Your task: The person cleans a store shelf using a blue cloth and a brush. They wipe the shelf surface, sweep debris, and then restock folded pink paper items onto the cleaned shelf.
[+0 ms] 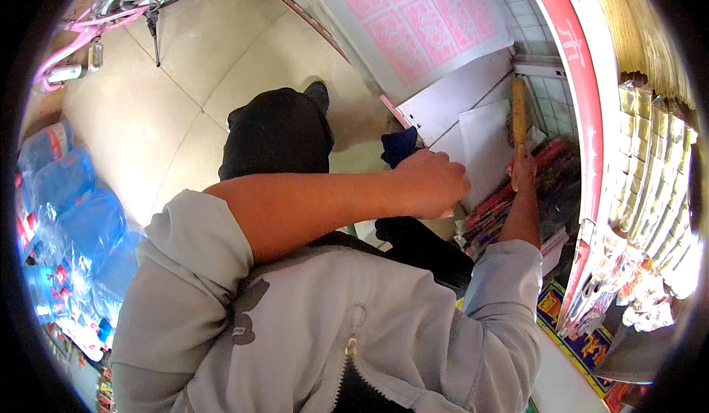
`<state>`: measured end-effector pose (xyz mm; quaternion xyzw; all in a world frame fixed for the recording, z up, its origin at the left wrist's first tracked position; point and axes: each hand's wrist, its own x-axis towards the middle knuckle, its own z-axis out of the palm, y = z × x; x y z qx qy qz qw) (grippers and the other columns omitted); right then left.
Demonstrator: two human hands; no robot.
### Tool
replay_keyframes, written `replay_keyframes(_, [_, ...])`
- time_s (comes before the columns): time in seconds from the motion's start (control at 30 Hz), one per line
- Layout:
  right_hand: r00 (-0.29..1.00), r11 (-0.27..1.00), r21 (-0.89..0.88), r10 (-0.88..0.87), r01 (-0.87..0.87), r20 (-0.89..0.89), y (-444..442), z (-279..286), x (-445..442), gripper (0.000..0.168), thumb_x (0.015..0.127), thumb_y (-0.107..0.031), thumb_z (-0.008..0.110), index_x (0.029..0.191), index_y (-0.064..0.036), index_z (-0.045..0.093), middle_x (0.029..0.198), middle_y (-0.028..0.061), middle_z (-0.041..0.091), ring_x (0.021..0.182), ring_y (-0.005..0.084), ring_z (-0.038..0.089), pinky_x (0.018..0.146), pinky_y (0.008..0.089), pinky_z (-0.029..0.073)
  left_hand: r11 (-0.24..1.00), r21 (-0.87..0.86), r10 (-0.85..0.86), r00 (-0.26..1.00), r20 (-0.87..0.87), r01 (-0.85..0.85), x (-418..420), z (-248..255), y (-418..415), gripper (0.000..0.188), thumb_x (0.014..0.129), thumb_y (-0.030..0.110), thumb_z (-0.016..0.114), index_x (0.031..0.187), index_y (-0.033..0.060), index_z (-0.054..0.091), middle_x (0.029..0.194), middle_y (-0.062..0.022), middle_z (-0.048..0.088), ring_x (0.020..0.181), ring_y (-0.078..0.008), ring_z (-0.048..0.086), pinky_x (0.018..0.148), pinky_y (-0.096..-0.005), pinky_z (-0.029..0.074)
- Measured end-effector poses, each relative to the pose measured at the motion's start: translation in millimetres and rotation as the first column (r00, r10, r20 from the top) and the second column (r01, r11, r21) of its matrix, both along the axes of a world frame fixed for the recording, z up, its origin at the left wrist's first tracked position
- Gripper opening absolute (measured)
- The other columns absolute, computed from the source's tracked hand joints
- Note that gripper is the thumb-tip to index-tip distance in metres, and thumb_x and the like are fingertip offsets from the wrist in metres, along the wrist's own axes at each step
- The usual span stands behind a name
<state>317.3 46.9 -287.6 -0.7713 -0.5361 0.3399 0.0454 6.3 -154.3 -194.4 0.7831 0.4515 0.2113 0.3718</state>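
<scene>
My left hand (pixel 435 183) reaches across my body, its fingers curled tightly around a dark blue cloth (pixel 399 147) that sticks out past the knuckles. On the lower level of a display cabinet, my right hand (pixel 523 168) grips a yellowish wooden stick (pixel 518 108), which points away from me. Beneath and beside that hand lie several red and dark packets (pixel 498 202); their contents are hard to make out. A white sheet (pixel 484 147) rests on the cabinet's pale floor (pixel 448 108), left of the stick.
Pink-printed paper (pixel 421 19) covers the cabinet's far part. A red-and-white cabinet edge (pixel 584 80) curves close by my right arm, with stacks of gold packets (pixel 642 158) beyond it. Blue water jugs (pixel 91 219) stand left; a pink bicycle (pixel 83 36) is at upper left on the tiled floor (pixel 183 80).
</scene>
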Motion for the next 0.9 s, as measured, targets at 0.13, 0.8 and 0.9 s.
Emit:
replay_keyframes(0.13, [0.949, 0.949, -0.019, -0.316, 0.316, -0.012, 11, -11, -4, 0.045, 0.082, -0.047, 0.041, 0.085, -0.003, 0.051, 0.055, 0.0071, 0.047, 0.042, 0.0180, 0.045, 0.039, 0.0324, 0.038, 1.000, 0.018, 0.008, 1.000, 0.000, -0.008, 4, -8, -1, 0.034, 0.064, 0.030, 0.064, 0.086, 0.0052, 0.054, 0.084, -0.0104, 0.052, 0.086, -0.0285, 0.052, 0.066, -0.0377, 0.046])
replay_keyframes(0.8, [0.606, 0.892, -0.347, -0.452, 0.291, -0.655, 15, -24, 0, 0.031, 0.086, -0.038, 0.040, 0.084, -0.010, 0.052, 0.062, 0.0010, 0.048, 0.052, 0.0166, 0.048, 0.041, 0.0298, 0.040, 1.000, 0.003, -0.026, 0.999, -0.029, 0.026, 16, -6, 4, 0.039, 0.061, 0.028, 0.066, 0.089, 0.0057, 0.053, 0.086, -0.0100, 0.053, 0.088, -0.0285, 0.052, 0.067, -0.0380, 0.046])
replay_keyframes(0.9, [0.326, 0.712, -0.529, -0.691, 0.462, -0.645, 30, -39, 12, 0.031, 0.086, -0.041, 0.038, 0.081, -0.013, 0.051, 0.062, 0.0001, 0.047, 0.050, 0.0166, 0.048, 0.037, 0.0293, 0.036, 1.000, 0.014, -0.025, 0.999, -0.019, 0.026, 22, -7, -1, 0.038, 0.060, 0.028, 0.066, 0.089, 0.0054, 0.053, 0.085, -0.0104, 0.053, 0.086, -0.0288, 0.053, 0.066, -0.0388, 0.047])
